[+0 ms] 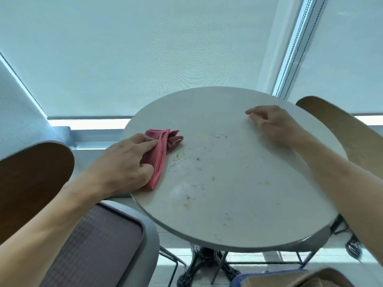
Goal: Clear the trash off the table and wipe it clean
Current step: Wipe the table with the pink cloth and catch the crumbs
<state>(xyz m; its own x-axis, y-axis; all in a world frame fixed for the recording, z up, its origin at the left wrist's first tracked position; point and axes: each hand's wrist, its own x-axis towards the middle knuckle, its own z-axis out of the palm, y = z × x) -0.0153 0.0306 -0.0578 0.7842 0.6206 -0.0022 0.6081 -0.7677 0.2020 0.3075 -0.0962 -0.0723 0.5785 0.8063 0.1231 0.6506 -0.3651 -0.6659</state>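
Round pale worktop (259, 183), seen from the head view, tilted in frame, with window blinds (145, 48) behind it. Two brown chair backs flank it: one (31, 183) behind the left wrist, one (342, 129) beyond the right forearm. A dark tray (99, 245) lies below the left forearm, off the worktop's near-left edge.

Left hand (126, 160): fingers (145, 145) curled over and gripping a red cloth (160, 154) at the worktop's left edge, thumb tucked against the cloth's near side, the cloth pressed onto the surface. The cloth is folded into a long strip; its long axis runs from just below the thumb, near the worktop rim, up and away past the fingertips, where it ends in a bunched fold pointing toward the worktop's middle. Most of the strip lies to the right of the knuckles and projects beyond the fingertips.

Right hand (273, 125): fingers (257, 116) loosely curled, holding nothing, fingertips touching or just above the worktop's far part; which of the two cannot be told.

Crumbs (180, 157) and pale smears are scattered over the worktop between the two hands, the nearest cluster just beside the cloth's right edge, others (187, 201) toward the near rim.
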